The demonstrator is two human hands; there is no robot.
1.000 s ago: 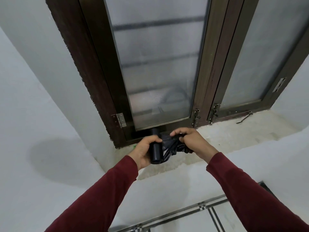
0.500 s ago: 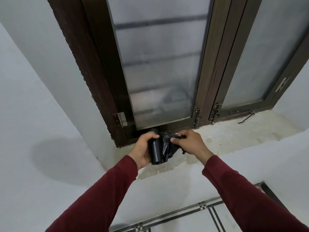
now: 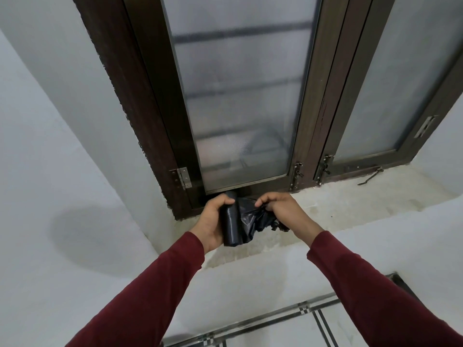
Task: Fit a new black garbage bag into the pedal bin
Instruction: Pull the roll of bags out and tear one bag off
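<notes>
- Left hand (image 3: 213,219) grips the bag roll (image 3: 231,221) near centre frame: fingers curled round the far side of it, thumb laid across its upper end.
- The roll stands nearly upright, its top at 12 o'clock touching the dark window frame (image 3: 160,136), its lower end over the sill (image 3: 350,204).
- Right hand (image 3: 283,211), at 3 o'clock of the roll, pinches the loose bag (image 3: 253,221); fingers bunched together and curled into the crumpled plastic.
- The bag runs from the roll's right side into that hand, and a ragged bit hangs below the fist.
- Both sleeves (image 3: 155,291) are dark red.
- Frosted pane (image 3: 238,96) at 12 o'clock; hinge (image 3: 183,176) at 10 o'clock of the roll.
- Tiled floor (image 3: 288,329) at 6 o'clock.
- No pedal bin shows.
</notes>
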